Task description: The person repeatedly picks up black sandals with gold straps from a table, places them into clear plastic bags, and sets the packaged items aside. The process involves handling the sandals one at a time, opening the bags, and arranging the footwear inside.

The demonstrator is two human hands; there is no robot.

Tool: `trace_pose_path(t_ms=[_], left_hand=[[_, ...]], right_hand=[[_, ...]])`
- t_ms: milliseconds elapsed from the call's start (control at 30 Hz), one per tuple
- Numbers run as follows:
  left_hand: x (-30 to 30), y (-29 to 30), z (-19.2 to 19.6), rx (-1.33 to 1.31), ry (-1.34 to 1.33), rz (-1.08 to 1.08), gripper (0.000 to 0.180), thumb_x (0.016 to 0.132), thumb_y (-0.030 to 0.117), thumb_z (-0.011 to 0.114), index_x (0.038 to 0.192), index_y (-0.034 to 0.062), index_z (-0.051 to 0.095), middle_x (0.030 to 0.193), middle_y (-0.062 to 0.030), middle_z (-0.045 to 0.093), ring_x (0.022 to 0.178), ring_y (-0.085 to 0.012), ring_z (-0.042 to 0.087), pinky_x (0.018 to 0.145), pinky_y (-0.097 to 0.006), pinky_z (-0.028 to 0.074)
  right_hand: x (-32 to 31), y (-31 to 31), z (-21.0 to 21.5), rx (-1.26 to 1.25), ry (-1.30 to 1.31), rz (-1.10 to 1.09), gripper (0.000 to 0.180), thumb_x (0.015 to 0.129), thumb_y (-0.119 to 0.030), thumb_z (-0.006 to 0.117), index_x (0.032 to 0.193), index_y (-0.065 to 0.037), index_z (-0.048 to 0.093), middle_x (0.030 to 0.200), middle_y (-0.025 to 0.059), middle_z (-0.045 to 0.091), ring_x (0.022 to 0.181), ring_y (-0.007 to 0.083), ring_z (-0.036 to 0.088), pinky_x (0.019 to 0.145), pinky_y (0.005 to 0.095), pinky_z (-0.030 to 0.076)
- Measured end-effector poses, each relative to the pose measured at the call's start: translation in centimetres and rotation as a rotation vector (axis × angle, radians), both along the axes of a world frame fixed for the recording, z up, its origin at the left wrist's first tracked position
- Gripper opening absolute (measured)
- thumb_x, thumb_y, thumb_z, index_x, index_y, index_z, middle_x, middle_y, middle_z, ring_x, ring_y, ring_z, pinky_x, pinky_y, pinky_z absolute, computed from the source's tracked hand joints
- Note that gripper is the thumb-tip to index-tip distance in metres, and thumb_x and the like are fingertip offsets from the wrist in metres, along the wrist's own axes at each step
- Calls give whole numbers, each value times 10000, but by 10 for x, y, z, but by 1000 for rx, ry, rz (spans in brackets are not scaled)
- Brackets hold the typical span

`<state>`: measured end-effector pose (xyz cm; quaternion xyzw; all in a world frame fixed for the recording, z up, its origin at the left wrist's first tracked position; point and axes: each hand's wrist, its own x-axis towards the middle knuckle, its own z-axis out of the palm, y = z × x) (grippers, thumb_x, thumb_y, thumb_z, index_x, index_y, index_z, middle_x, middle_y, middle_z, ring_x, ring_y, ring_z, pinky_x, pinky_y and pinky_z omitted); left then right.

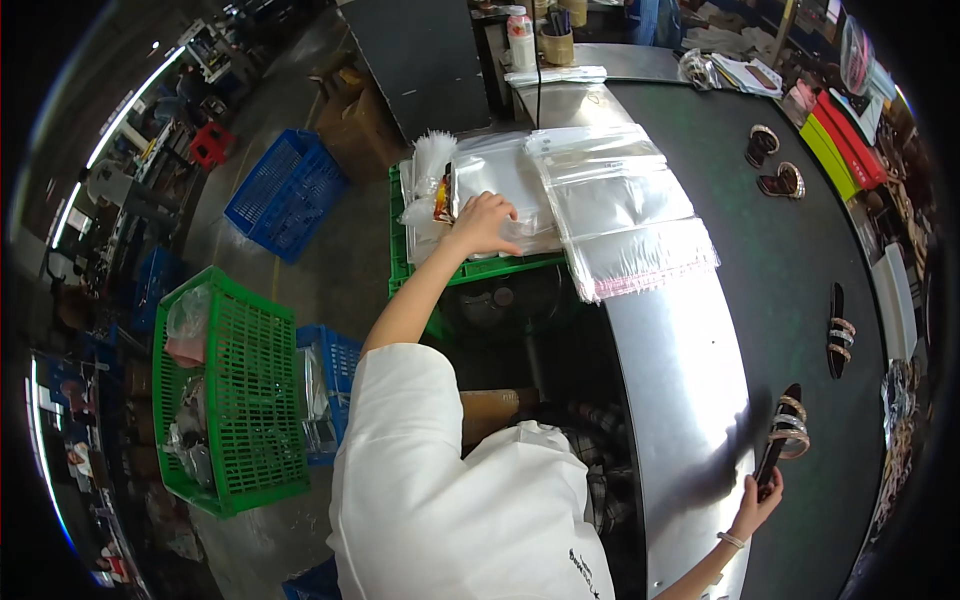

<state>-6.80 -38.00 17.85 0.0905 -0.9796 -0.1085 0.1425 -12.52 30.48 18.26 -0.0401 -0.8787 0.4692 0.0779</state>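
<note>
Just above the middle of the view, toward 12 o'clock, the left hand [485,224] is held over clear plastic bags [495,178], which are carried by a green crate [397,240]. Its fingers are curved and the thumb is set apart from them; whether the plastic is touched cannot be told. Close by, at 3 o'clock from that hand, a fanned stack of clear bags [622,200] is laid partly across a silver metal strip [680,375].

At 4 o'clock in the view, a dark-soled sandal [789,432] with pale, shiny straps is gripped near its lower end by the right hand [757,508], the fingers and thumb being closed around it. The sandal is tilted, its far end directed toward 1 o'clock, beside the dark green surface [720,190].

On that surface, another sandal [840,335] is placed at 3 o'clock, and two more sandals [784,183] are set near each other at 2 o'clock. A green basket [255,400] is seen at 8 o'clock, a blue crate [285,195] at 10 o'clock.
</note>
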Motion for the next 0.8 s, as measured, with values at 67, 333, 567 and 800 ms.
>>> trace_pose_path(t_ms=[67, 333, 567, 800], left_hand=[[7, 1, -12, -20, -29, -35, 334, 682, 294, 733, 953, 118, 647, 977, -29, 599, 997, -252, 517, 903, -381, 403], [9, 27, -5, 65, 262, -11, 120, 831, 126, 583, 863, 32, 651, 840, -103, 619, 809, -285, 588, 715, -375, 479], [13, 65, 28, 219, 479, 60, 146, 877, 132, 532, 829, -5, 543, 756, -135, 578, 700, -292, 587, 643, -375, 469], [14, 127, 85, 1384, 488, -98, 235, 963, 255, 486, 847, 51, 497, 768, -25, 563, 641, -100, 566, 587, -260, 464]], right_hand=[[24, -16, -4, 95, 13, -8, 512, 728, -92, 703, 1206, -72, 520, 1016, 43, 401, 845, 141, 433, 763, 269, 395], [70, -44, -5, 304, 15, -52, 529, 721, -139, 706, 1198, -45, 500, 1110, 149, 444, 1066, 301, 421, 942, 404, 360], [77, -57, -8, 418, 47, -62, 552, 718, -187, 731, 1198, -40, 502, 1120, 168, 477, 1065, 335, 435, 927, 439, 368], [85, -63, -6, 718, 142, -189, 496, 760, -299, 694, 1185, -84, 555, 1218, 176, 461, 1106, 361, 424, 945, 466, 353]])
